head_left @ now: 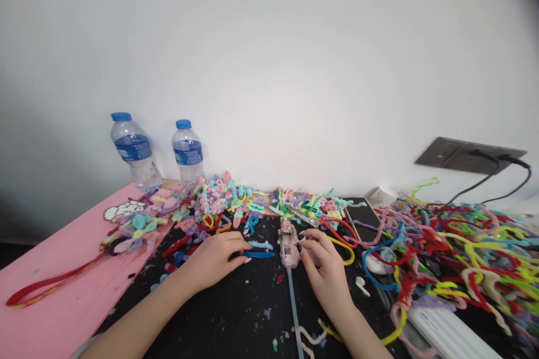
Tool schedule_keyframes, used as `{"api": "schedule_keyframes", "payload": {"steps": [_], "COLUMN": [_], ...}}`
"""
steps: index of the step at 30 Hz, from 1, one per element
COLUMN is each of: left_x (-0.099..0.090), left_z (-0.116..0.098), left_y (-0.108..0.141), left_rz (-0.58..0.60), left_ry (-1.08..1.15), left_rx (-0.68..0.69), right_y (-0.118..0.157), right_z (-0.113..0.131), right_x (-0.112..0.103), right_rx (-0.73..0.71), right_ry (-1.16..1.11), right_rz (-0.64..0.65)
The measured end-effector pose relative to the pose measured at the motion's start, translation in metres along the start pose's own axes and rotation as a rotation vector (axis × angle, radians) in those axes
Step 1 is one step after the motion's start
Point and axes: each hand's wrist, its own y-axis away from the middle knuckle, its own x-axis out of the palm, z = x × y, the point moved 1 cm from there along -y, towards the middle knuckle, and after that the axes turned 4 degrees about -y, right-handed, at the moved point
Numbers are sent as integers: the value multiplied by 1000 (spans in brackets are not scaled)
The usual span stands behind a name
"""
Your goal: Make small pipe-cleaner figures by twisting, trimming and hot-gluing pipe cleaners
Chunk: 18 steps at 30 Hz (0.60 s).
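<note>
My left hand (225,255) rests on the black mat, thumb and fingers curled round the left ends of a light blue fuzzy piece (260,245) and a darker blue piece (261,255). Right of these lies a pale pink glue gun (289,252) with a translucent glue stick (294,305) running from it toward me. My right hand (318,255) is at the glue gun's right side, its thumb and fingertips close together by a small dark part; what they grip is too small to tell.
Pipe-cleaner pieces (214,196) line the wall, with two water bottles (188,154) behind. Metal pliers or scissors (301,214), a phone (362,219), an earbud (362,286), a white device (450,334) and tangled pipe cleaners (475,252) lie right. A pink board (50,291) is left.
</note>
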Motion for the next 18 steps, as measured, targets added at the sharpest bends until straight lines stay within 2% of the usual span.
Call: {"api": "schedule_keyframes", "payload": {"steps": [6, 12, 18], "left_x": [0, 2, 7], "left_z": [3, -1, -4], "left_y": [-1, -1, -1], "left_rz": [-43, -17, -33], "left_ry": [26, 54, 38], "left_rx": [-17, 13, 22], "right_y": [-1, -2, -2], "right_z": [1, 0, 9], "right_x": [-4, -5, -1], "right_rx": [6, -1, -67], "right_ry": [46, 48, 35], "right_rz": [-55, -70, 57]}}
